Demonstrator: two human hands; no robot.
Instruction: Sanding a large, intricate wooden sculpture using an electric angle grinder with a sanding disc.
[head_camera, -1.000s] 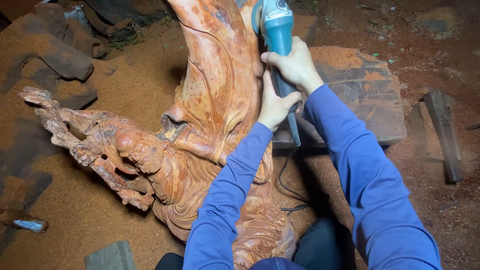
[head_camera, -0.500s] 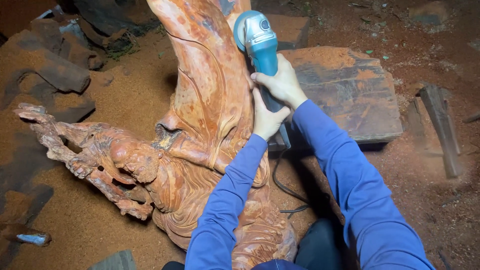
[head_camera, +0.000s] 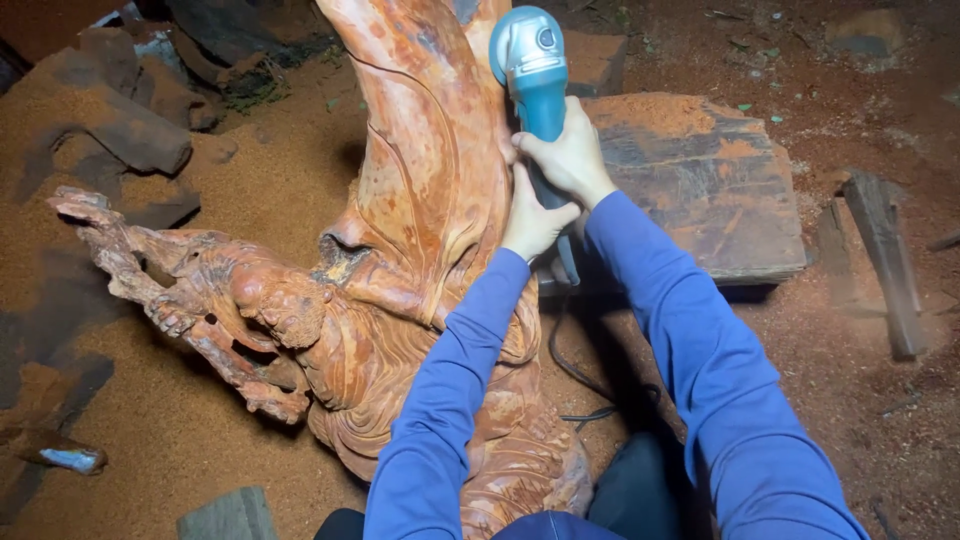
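Two hands grip a single power tool at the centre of the view, reached by two blue sleeves (head_camera: 700, 350) that rise from the bottom edge. Nearest the viewer, the base of a large reddish wooden carving (head_camera: 400, 300) stands on a floor covered in red-brown sawdust (head_camera: 150, 440); its folds and grooves are cut in relief, and a gnarled carved limb reaches out to the left. A grey block (head_camera: 228, 516) lies at the bottom edge, and a small bluish object (head_camera: 70, 459) lies at the lower left. A black cable (head_camera: 572, 372) trails down beside the carving. Higher up, the left hand (head_camera: 532, 218) is wrapped around the lower, dark part of the handle of a teal angle grinder (head_camera: 535, 75), resting against the carving's tall trunk. Just above it and touching it, the right hand (head_camera: 568, 152) is closed around the teal body. The grinder's grey head sits against the right side of the trunk near the top of the frame; its disc cannot be seen. To the right lies a flat dark wooden slab (head_camera: 710, 190) dusted with sawdust, and further right a narrow plank (head_camera: 885, 260). Dark offcuts (head_camera: 130, 130) lie at the far left.
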